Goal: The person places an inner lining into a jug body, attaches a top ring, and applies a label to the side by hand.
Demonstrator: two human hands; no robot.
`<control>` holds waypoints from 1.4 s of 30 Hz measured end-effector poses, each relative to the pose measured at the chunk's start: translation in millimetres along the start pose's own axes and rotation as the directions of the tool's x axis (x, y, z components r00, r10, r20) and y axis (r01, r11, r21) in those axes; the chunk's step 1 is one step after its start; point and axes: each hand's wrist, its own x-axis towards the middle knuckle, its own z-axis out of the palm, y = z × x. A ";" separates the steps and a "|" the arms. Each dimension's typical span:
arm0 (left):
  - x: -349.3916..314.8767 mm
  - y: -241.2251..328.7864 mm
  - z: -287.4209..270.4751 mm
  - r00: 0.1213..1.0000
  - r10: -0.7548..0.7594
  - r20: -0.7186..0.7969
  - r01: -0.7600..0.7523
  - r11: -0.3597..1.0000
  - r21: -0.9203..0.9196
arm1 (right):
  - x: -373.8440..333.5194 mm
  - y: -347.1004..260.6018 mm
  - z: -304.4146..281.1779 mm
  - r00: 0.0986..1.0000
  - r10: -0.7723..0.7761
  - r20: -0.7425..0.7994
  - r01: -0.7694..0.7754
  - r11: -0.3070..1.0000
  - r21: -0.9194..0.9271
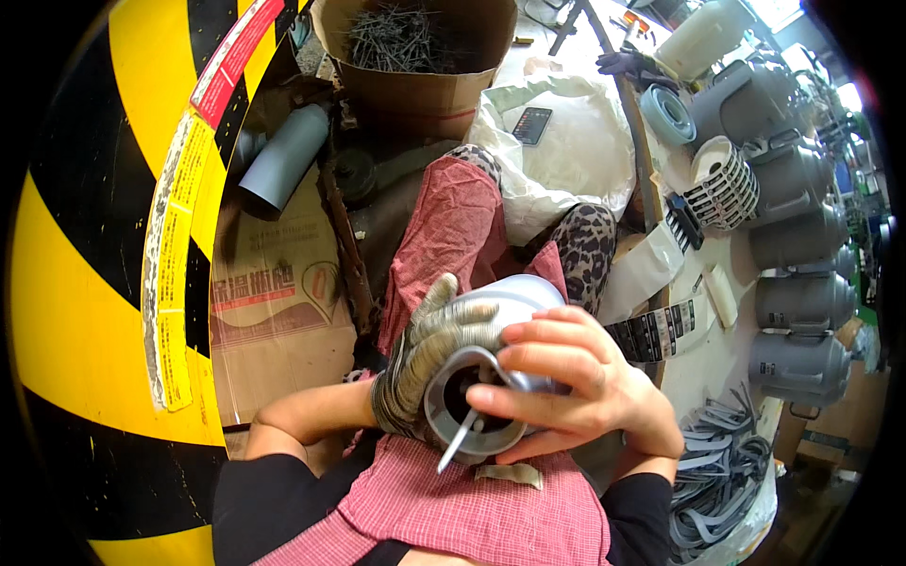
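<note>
Head view: grey container [525, 296] sits between the hands, clasped by left grip [415, 366], right grip [587, 379] spread wide at its rim.

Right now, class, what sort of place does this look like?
Probably an assembly workshop: similar grey containers stand lined up, curved grey strips lie heaped, and a carton holds many thin pieces.

A container [528, 292] lies between my hands [580, 382]. Left: a panel [94, 283]. Before me: a carton [415, 102] with rods [396, 40] in it, a bag [599, 151] to its right. Right: a tabletop [725, 354] bearing a roll [719, 196], jugs [802, 366] along its far side.
</note>
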 end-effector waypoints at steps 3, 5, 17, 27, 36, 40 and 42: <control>9.0 6.3 4.3 0.918 -0.393 0.049 0.349 0.744 -0.569 | 7.8 10.8 -2.7 0.998 0.019 -0.060 -0.027 0.990 -0.142; 27.9 -5.8 -2.2 0.965 -0.254 0.072 0.259 0.866 -0.428 | 15.0 12.7 -9.5 0.992 -0.033 -0.119 0.003 0.970 -0.242; 107.6 27.4 -0.9 0.977 0.092 -0.194 -0.021 0.941 0.338 | 27.6 13.4 -10.6 1.000 0.029 -0.009 -0.030 0.952 -0.303; 109.2 43.2 24.3 0.946 0.062 -0.317 0.165 0.752 0.638 | 21.5 13.9 -17.4 0.976 -0.119 0.180 0.173 0.929 -0.328; 176.3 -35.7 -152.7 0.902 0.119 -0.414 0.158 0.803 0.574 | 38.1 59.9 -82.0 0.850 -0.110 -0.515 -0.223 0.812 -0.540; 222.4 -138.1 -236.0 0.854 -0.027 -0.520 0.394 0.688 0.610 | -1.6 72.0 -58.9 0.855 0.116 -0.506 -0.375 0.812 -0.447; 223.9 -157.6 -249.7 0.843 -0.015 -0.537 0.392 0.701 0.596 | -24.6 75.9 -46.9 0.871 0.190 -0.453 -0.432 0.734 -0.523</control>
